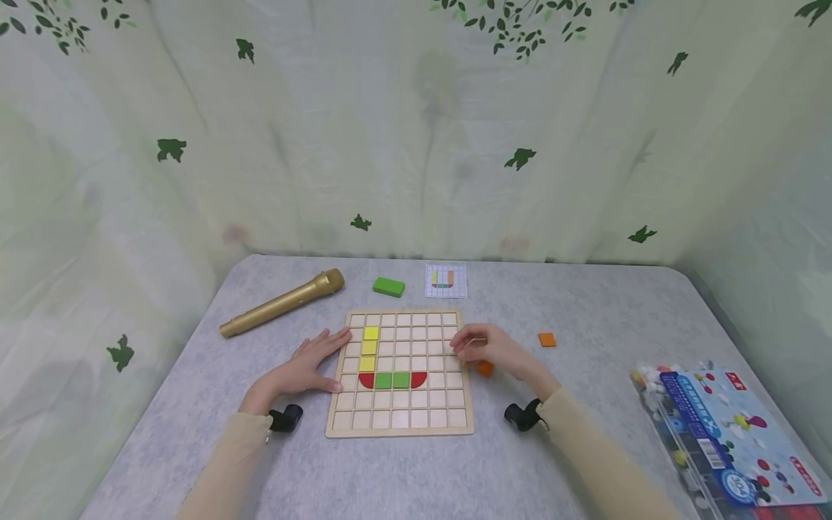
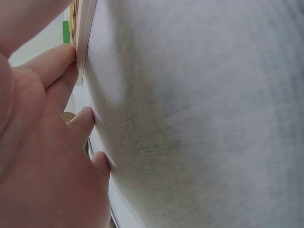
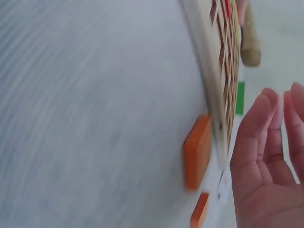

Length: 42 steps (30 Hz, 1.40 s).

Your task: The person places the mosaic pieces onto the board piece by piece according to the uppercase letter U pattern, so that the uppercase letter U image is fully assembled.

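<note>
From my feed, the table [image 1: 390, 480] is a pale grey, mottled surface with rounded far corners, boxed in by a hanging whitish-green curtain [image 1: 403, 130] printed with dark green birds and leafy sprigs. The wooden grid board [image 1: 403, 426] lies flat near the middle. On it I see a column of three yellow squares [image 1: 368, 347], with two green squares [image 1: 383, 380] in a row below, flanked by two rounded red pieces [image 1: 419, 380].

The left hand [image 1: 300, 370] lies spread, its fingertips and thumb at the board's left edge. The right hand [image 1: 492, 350] is over the right edge, fingers bent with the tips close together; from my angle I can't tell whether they pinch anything. One orange tile [image 1: 484, 368] sits under that hand, just beside the board, and another orange tile [image 1: 548, 339] lies farther right.

Beyond the board I have a green block [image 1: 388, 287] and a pattern card [image 1: 445, 292], with a gold microphone [image 1: 282, 303] slanting at the left. A box [image 1: 747, 440] of coloured pieces fills the near right corner.
</note>
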Each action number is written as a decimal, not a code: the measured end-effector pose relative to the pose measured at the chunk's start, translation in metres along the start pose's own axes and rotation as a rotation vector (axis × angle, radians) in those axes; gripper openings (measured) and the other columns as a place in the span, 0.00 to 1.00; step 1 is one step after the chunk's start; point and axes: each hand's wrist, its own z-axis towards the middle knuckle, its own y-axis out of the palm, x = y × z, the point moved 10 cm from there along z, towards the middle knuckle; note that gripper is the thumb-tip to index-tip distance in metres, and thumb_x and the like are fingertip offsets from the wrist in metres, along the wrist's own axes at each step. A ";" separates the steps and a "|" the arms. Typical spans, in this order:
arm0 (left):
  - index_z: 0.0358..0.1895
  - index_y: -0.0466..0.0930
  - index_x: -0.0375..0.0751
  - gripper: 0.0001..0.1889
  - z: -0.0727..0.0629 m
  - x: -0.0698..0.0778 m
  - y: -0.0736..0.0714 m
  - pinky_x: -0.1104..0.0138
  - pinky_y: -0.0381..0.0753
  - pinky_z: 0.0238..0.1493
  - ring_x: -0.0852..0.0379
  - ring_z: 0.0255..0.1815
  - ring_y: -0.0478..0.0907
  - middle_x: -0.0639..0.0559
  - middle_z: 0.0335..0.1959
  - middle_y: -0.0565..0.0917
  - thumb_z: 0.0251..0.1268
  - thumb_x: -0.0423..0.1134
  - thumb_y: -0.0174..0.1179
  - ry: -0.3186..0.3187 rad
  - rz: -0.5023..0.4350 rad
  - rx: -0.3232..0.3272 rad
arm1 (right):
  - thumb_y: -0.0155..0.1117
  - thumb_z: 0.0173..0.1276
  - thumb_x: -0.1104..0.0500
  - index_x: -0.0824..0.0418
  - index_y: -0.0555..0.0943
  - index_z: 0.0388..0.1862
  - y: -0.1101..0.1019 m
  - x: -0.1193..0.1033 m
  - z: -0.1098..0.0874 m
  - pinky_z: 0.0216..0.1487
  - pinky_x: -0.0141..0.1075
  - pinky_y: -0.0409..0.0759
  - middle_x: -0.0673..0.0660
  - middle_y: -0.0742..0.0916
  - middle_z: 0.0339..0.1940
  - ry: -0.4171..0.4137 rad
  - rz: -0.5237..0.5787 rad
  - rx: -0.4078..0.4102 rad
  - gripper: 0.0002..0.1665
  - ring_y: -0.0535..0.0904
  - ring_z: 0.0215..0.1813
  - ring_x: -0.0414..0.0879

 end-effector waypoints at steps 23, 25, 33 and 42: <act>0.76 0.49 0.37 0.53 0.000 -0.001 0.001 0.40 0.29 0.68 0.34 0.75 0.33 0.38 0.76 0.48 0.51 0.53 0.70 -0.008 0.006 -0.001 | 0.62 0.59 0.75 0.69 0.80 0.47 -0.047 0.020 -0.027 0.42 0.36 0.78 0.62 0.84 0.44 -0.025 -0.120 0.032 0.16 0.77 0.42 0.51; 0.76 0.49 0.38 0.53 0.000 -0.001 0.001 0.40 0.29 0.68 0.34 0.75 0.33 0.38 0.76 0.48 0.51 0.53 0.70 -0.008 0.005 0.000 | 0.62 0.58 0.75 0.68 0.81 0.46 -0.043 0.020 -0.026 0.41 0.37 0.78 0.61 0.84 0.44 -0.033 -0.148 0.011 0.16 0.77 0.41 0.51; 0.76 0.49 0.38 0.53 0.001 0.000 0.000 0.40 0.29 0.68 0.34 0.75 0.33 0.38 0.76 0.48 0.51 0.52 0.70 -0.005 -0.004 0.001 | 0.60 0.57 0.77 0.66 0.82 0.42 -0.032 0.019 -0.023 0.38 0.36 0.77 0.56 0.83 0.40 -0.062 -0.275 -0.021 0.15 0.76 0.40 0.50; 0.76 0.49 0.38 0.53 0.000 0.000 0.000 0.41 0.29 0.68 0.34 0.75 0.33 0.39 0.76 0.49 0.50 0.52 0.71 -0.010 -0.007 0.006 | 0.63 0.50 0.80 0.63 0.81 0.34 -0.027 0.015 -0.023 0.36 0.34 0.76 0.53 0.82 0.34 -0.095 -0.395 -0.001 0.16 0.75 0.36 0.47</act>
